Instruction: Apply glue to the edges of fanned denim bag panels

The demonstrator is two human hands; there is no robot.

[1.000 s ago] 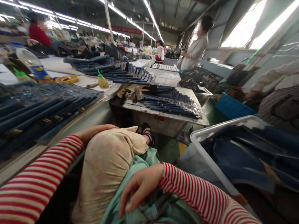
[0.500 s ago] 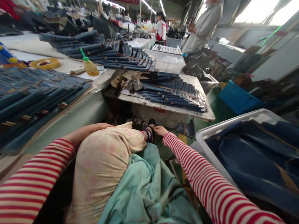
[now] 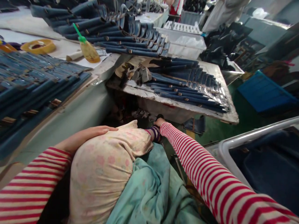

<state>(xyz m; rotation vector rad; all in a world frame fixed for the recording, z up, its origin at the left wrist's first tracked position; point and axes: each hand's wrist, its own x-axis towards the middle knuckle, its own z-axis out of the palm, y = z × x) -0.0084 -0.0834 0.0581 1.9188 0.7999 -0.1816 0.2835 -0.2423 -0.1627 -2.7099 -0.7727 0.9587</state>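
Observation:
My left hand [image 3: 99, 133] lies flat on the knee of my pale floral trousers [image 3: 100, 174], its fingers stretched out. My right hand [image 3: 160, 122] reaches down to the dark sandal [image 3: 157, 132] on my raised foot. Its fingers are bent against the front of the sandal and partly hidden; they look closed on it. A teal cloth [image 3: 144, 189] is draped over my lap beside the bent leg.
Overlapping blue leather-like pieces [image 3: 187, 90] cover a low board [image 3: 231, 109] ahead. More blue pieces [image 3: 35, 81] lie on the left table, near a glue bottle [image 3: 90, 53] and yellow tape [image 3: 38, 46]. A white bin [image 3: 224, 146] is at right; a blue crate [image 3: 263, 90] stands behind.
The view has tipped down and turned a little left. My right hand has moved from the sandal's side toward its front. My left hand stays on the knee.

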